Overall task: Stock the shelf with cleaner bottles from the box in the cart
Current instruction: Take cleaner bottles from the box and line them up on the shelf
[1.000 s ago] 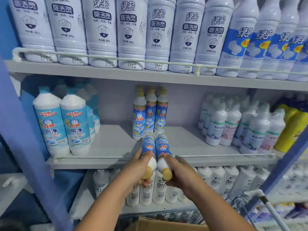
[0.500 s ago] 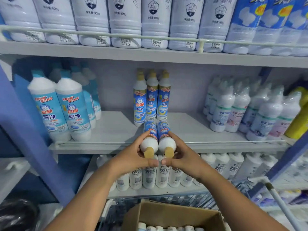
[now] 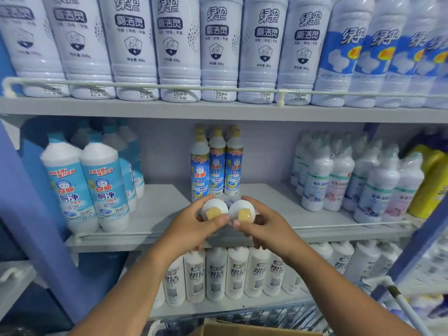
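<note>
Each hand grips one cleaner bottle by its shoulder: the left hand curls fingers and thumb round the left bottle, the right hand round the right bottle. The two held bottles touch side by side at the frame's centre, over the front rail of the middle shelf. Their long axes run away from the camera, yellow caps toward the viewer, bases toward the shelf's back, so only white shoulders and caps show.

At 12 o'clock from the hands, three matching yellow-capped bottles stand upright in a front row on that shelf, with more caps behind them; how many I cannot tell. At 9 o'clock stand two large blue-labelled bottles in front, with others behind. At 3 o'clock a cluster of shrink-wrapped white bottles fills the shelf, too crowded to count, with a yellow container past them.

The top shelf at 12 o'clock carries seven white bottles behind a rail. At 6 o'clock, the lower shelf holds a row of white bottles. The cardboard box shows only its rim at the bottom edge; its contents are hidden
</note>
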{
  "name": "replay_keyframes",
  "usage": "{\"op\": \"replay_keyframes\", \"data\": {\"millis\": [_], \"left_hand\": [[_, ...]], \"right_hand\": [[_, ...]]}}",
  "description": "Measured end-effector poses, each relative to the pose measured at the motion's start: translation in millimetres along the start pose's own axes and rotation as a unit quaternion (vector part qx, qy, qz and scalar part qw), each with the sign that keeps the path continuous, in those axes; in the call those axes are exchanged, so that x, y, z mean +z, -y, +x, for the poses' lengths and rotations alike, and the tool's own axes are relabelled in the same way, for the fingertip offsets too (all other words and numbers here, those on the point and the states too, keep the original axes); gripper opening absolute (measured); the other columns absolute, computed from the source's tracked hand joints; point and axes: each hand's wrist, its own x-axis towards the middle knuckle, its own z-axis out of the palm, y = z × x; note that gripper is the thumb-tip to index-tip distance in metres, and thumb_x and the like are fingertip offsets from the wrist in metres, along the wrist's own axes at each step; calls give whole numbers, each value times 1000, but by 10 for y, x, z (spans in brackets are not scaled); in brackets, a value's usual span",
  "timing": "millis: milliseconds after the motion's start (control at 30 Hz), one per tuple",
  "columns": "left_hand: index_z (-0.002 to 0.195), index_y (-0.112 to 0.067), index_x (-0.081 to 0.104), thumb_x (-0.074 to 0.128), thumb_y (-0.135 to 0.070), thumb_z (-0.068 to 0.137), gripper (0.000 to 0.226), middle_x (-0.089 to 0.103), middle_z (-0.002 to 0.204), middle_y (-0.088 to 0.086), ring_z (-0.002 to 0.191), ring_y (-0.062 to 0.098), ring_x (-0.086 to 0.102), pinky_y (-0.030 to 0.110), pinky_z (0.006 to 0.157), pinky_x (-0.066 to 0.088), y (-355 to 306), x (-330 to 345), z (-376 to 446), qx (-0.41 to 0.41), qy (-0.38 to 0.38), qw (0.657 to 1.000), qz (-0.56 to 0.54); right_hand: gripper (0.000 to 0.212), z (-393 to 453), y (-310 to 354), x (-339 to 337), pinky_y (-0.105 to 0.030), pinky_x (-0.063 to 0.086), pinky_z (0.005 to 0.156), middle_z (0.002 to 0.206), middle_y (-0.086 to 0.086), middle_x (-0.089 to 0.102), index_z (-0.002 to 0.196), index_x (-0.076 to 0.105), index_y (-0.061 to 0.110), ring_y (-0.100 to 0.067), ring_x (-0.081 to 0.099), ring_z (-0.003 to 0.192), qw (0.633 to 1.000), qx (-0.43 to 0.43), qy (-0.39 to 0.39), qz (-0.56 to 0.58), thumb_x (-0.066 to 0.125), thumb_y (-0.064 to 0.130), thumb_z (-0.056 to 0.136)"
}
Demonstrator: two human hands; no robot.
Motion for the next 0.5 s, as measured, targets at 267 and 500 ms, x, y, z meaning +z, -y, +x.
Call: {"op": "replay_keyframes", "data": {"millis": [267,500], "left_hand": [[100,-23,66,54,-78,77,61,59,57,5,36,20,44,23,42,35,-481,-72,447,-30,-66,995,71],[90,-11,61,39,-87,77,81,60,58,7,36,20,46,21,40,37,-751,-158,936,-78,-65,987,127]], "right_hand": [[34,451,456,-158,-22,29,43,48,16,46,101,76,29,-12,34,48,998,15,-52,-40,68,58,85],[65,999,718,-261,-24,28,44,57,5,42,77,68,26,-16,34,51,981,92,-58,-163,49,88,74]]}}
